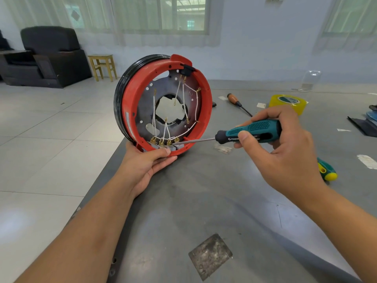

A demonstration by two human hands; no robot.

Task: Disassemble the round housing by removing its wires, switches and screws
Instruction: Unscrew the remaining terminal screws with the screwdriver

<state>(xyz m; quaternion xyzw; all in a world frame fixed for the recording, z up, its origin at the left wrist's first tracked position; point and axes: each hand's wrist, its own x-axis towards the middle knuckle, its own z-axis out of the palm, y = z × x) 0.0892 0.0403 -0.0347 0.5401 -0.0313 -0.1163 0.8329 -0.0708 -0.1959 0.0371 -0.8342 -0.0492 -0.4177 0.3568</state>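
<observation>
The round housing (130, 103), red with a black outer rim, stands on edge at the table's left edge, its open side facing me. White wires (196, 107) with brass terminals cross its dark metal plate. Grey switches (163, 148) sit along its bottom rim. My left hand (145, 162) holds the housing from below, thumb over the switches. My right hand (285, 148) grips a teal-and-black screwdriver (251, 132). Its tip touches the brass terminals at the bottom rim.
The grey metal table (204, 201) carries a wooden-handled screwdriver (237, 101), a yellow tape roll (288, 103), a green-and-yellow tool (327, 170) behind my right hand, and dark items (365, 124) at the far right. A stool (103, 66) and black armchair (49, 56) stand on the tiled floor at left.
</observation>
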